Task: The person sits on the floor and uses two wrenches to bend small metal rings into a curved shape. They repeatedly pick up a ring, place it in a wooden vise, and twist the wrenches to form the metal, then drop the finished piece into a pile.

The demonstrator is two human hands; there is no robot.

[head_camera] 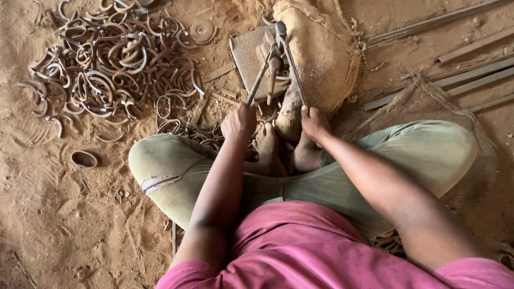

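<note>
The left hand [239,121] is clenched round the end of one long handle of a pair of metal cutters [276,59], and the right hand [313,122] grips the end of the other handle in the same closed fist — the two handles run away from the hands and meet at the cutter head, so the tool forms a narrow V with its point far from the person. The head of the cutters lies over a flat metal plate [247,53] set on the dirt ahead of the hands; whether anything sits between the blades cannot be told. Just below and between the two hands are the person's two bare feet [284,152], soles close together, with the knees in pale green trousers [171,166] spread to either side. Beyond the right hand, touching the plate's far side, stands one burlap sack [321,53]; a second piece of burlap [428,101] lies under the right knee. Out past the left hand is one large heap of curved metal pieces [112,64] — far too many to count. One oval ring [84,159] lies alone beside the left knee, and several long metal bars [460,75] lie well beyond the right hand
</note>
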